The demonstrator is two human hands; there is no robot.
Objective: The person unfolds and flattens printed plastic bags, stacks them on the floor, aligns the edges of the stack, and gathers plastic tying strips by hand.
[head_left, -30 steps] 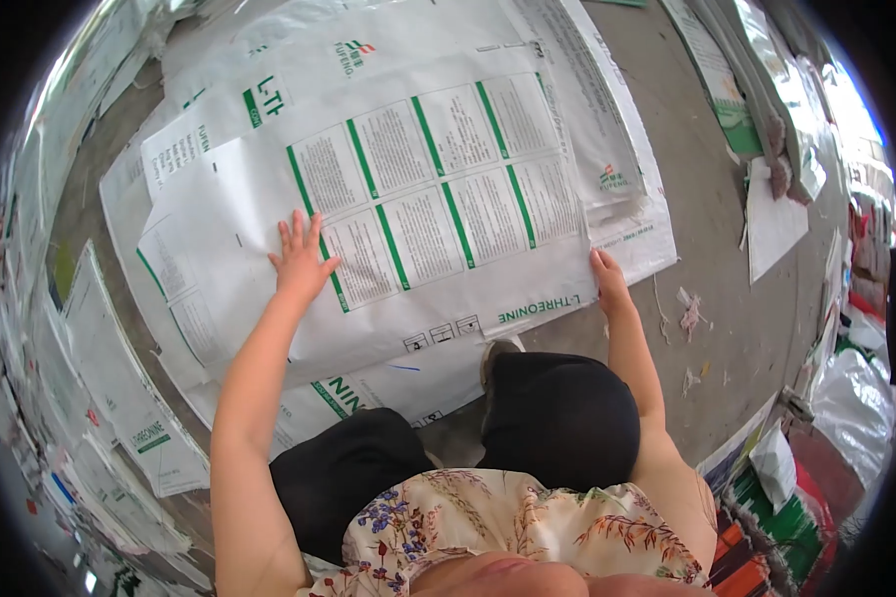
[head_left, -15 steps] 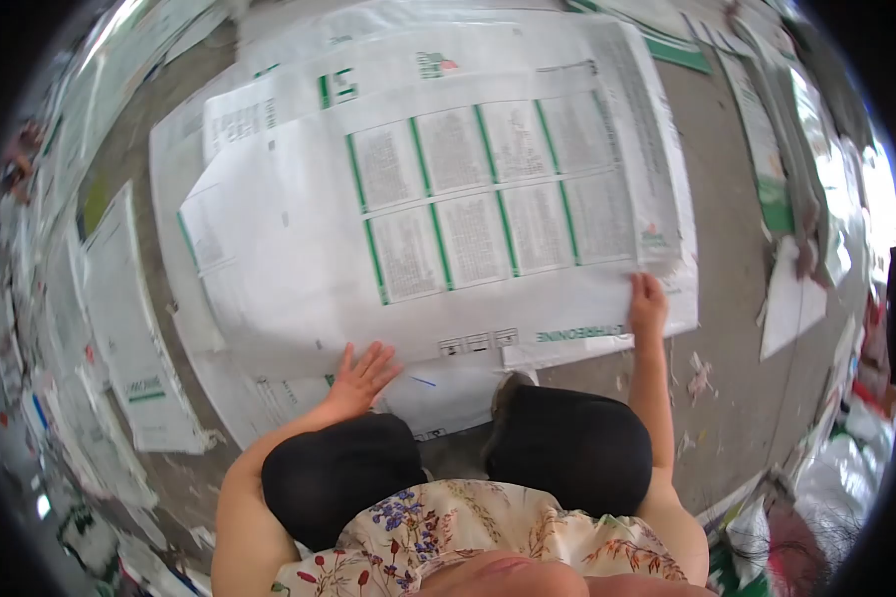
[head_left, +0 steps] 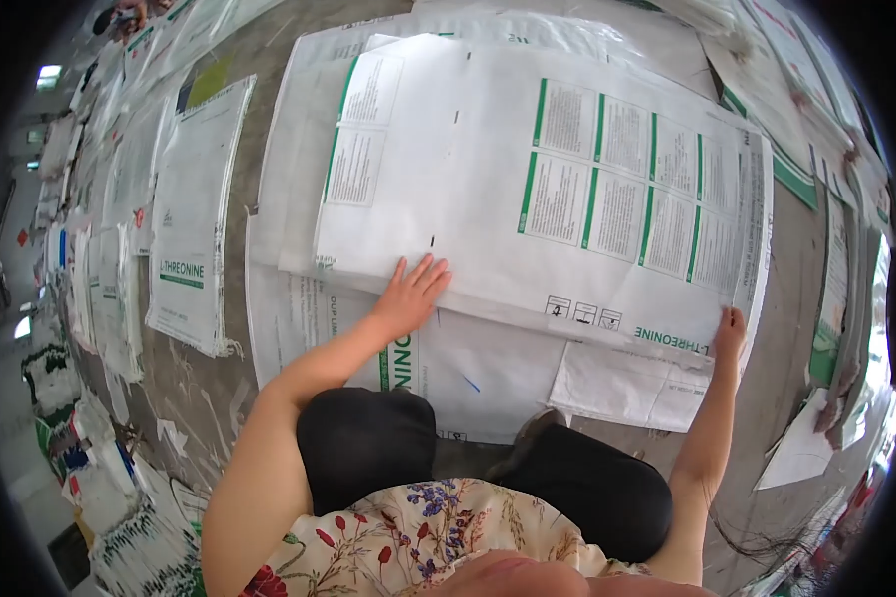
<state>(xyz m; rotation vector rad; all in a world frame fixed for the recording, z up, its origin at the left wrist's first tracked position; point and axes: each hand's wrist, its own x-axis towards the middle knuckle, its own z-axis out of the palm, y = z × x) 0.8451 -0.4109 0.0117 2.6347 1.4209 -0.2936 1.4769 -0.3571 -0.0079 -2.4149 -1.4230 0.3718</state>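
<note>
A large white printed sack [head_left: 488, 179] with green-striped text panels and the word L-THREONINE lies flat in front of my knees. My left hand [head_left: 415, 297] rests palm down on its near edge, fingers spread. At the sack's near right corner, my right hand [head_left: 730, 333] is closed with the edge pinched between thumb and fingers. Beneath it lie more white sheets, among them a printed one [head_left: 448, 368] close to my knees and a folded piece [head_left: 627, 388] toward the right.
To the left, a stack of L-THREONINE sacks [head_left: 194, 219] lies on the grey floor [head_left: 239, 189]. Bundled sacks [head_left: 139, 547] stand at the lower left. White scraps [head_left: 801, 443] and further sacks [head_left: 831, 289] lie along the right side.
The sack has shifted away from my knees, uncovering more of the sheets below. Its left end now lies flatter, showing printed panels. Both hands have moved with it, and the view has turned.
</note>
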